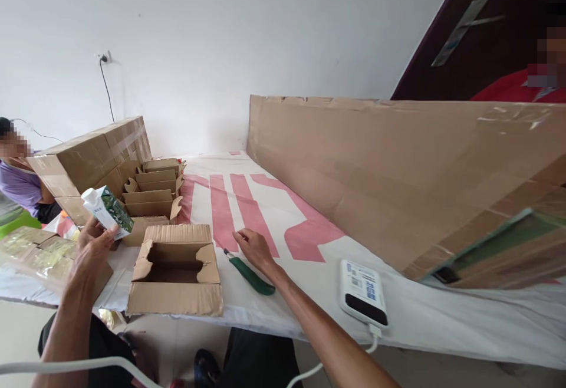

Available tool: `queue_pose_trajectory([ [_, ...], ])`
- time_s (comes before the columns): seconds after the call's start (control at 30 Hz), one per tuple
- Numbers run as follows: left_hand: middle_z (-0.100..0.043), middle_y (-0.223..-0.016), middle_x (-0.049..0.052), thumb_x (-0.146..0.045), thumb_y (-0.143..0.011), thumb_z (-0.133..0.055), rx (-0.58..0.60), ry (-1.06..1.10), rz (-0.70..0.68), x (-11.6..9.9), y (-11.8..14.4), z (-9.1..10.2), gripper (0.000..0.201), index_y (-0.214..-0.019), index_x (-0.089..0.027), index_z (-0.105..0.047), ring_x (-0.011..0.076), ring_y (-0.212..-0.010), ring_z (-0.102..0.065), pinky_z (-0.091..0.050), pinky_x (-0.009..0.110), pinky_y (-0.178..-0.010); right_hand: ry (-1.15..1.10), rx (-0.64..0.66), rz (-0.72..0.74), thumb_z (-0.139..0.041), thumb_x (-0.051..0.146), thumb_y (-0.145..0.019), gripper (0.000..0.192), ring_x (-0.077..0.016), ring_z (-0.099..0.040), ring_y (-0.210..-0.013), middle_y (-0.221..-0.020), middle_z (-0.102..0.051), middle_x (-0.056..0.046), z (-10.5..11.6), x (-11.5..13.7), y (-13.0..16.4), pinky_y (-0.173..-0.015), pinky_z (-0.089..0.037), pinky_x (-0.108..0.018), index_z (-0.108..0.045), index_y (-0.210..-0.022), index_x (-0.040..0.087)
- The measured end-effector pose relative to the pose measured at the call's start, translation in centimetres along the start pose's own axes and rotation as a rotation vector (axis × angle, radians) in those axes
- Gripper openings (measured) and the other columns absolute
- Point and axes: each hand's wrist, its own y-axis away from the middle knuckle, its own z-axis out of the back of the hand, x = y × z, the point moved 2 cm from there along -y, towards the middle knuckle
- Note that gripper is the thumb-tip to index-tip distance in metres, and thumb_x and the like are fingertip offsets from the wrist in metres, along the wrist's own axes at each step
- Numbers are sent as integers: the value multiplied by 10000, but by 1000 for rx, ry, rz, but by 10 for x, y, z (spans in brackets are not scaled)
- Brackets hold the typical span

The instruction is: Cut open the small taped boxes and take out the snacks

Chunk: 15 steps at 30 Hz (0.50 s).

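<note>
My left hand [91, 247] holds a small green and white carton [108, 210] tilted above the table's left side. Just right of it an open, empty cardboard box [175, 270] sits at the table's front edge. My right hand [253, 246] rests palm down on the white and pink table cover [265, 211], fingers spread, holding nothing. A green-handled utility knife [250, 274] lies right beside that hand, between it and the open box.
A row of open small boxes [154, 190] and a taped large box [91, 161] stand at the back left. A long cardboard sheet [398, 176] leans along the right. A white power bank [363, 291] lies near the front edge. Other people sit at far left and far right.
</note>
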Motion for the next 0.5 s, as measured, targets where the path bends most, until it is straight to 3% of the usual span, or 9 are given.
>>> queue_pose_trajectory([
  [0.1,-832,-994,40,-451,-654,-1001,-43,15,36,9,9,3,505,-1054,-224,-794,211,-834,-751,-603,294,-748,80,35,-4,-469,580,-922,447,-211,-599,-679,-715,-691,-68,-9,-25,7,-666,-395,-327,-610,-667,241],
  [0.23,-852,-1000,54,-489,-609,-1016,-108,19,99,31,25,21,578,-1085,-235,-807,287,-957,-797,-652,358,-850,64,32,33,-468,548,-939,418,-225,-638,-719,-778,-725,-87,-18,-48,16,-693,-417,-333,-626,-701,243],
  [0.37,-866,-982,77,-466,-560,-1042,-152,-78,241,53,42,46,589,-1043,-223,-806,332,-940,-820,-681,392,-820,25,40,38,-469,530,-977,425,-228,-648,-720,-784,-733,-88,-21,-60,19,-699,-431,-340,-631,-705,246],
  [0.5,-866,-1021,91,-494,-614,-1021,-197,-178,298,68,50,53,587,-1067,-204,-784,326,-925,-830,-686,403,-819,15,62,28,-493,536,-985,413,-244,-677,-777,-833,-747,-96,-17,-59,19,-743,-464,-352,-666,-746,246],
])
